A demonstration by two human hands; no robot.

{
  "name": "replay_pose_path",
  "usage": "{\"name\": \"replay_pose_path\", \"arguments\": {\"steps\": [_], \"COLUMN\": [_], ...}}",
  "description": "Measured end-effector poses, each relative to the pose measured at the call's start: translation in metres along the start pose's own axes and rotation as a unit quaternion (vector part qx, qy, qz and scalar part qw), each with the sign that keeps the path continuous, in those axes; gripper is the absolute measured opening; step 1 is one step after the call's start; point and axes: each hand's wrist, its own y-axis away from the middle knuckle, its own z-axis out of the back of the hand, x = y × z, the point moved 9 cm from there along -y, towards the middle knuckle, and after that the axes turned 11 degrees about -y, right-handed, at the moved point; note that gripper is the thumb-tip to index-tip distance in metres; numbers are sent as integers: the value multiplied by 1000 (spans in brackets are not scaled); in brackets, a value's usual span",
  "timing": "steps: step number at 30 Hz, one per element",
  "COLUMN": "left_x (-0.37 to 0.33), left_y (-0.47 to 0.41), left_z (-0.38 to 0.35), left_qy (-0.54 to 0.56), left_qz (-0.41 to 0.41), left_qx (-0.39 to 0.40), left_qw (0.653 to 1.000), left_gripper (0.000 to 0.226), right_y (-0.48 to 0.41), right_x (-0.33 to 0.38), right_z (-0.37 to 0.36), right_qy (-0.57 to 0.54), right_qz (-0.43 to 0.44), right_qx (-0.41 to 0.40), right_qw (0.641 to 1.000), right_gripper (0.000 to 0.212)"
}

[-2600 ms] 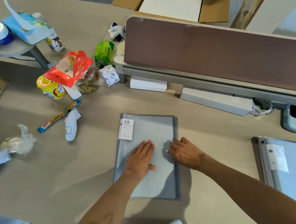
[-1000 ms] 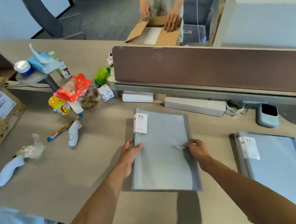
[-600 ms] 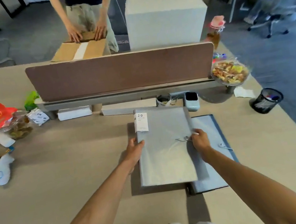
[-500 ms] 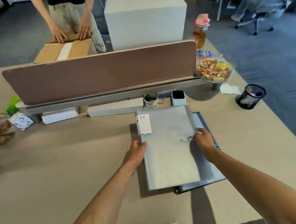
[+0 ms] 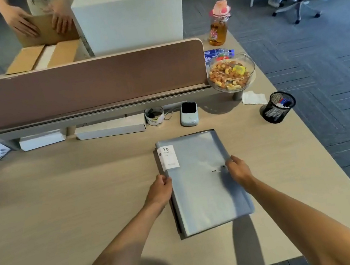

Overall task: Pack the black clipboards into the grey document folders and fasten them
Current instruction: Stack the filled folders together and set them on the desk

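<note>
Toward the right edge of the desk (image 5: 66, 206), a grey document folder (image 5: 202, 192) lies flat on top of another one, edges nearly lined up. Left hand (image 5: 160, 190) grips its left edge, right hand (image 5: 237, 169) pinches the right edge by the little clasp (image 5: 217, 169). Clipboards aren't visible.

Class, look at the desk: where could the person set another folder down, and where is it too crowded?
Free: the wide bare desk left of the grey folder, and the strip between it and the pen cup. Crowded: along the divider, with white boxes, tape roll and nut bowl.
</note>
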Motion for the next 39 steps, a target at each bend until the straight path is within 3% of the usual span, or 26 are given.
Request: {"name": "replay_pose_path", "arguments": {"steps": [5,10,14,20,24,31,34,39], "left_x": [-5,-1,-7,1,4,9,12,11], "left_y": [-12,-22,-16,-15,-18,-18,-14,-10], "left_z": [-10,-21,-19,-22,-26,-28,-19,28], "left_qy": [-28,-1,19,61,147,239,271,259], "left_qz": [-1,16,31,83,95,80,73,33], "left_qx": [3,19,24,50,76,117,114,55], "left_qw": [1000,1000,999,993,982,961,953,964], "left_gripper": [42,51,51,61,84,55,60,58], "right_y": [-10,-25,-29,-12,-7,-2,7,20], "right_x": [-13,-21,-24,-11,-10,-12,-10,1], "right_z": [-4,-6,-3,-3,-6,-16,-22,-47], "right_qy": [108,115,96,73,72,44,15,-31], "right_qz": [-6,-19,-18,-11,-9,-16,-23,-40], "right_qx": [-8,-1,-6,-9,-8,32,42,75], "right_qw": [994,993,995,997,997,998,999,996], "right_gripper": [41,51,48,26,24,26,29,56]}}
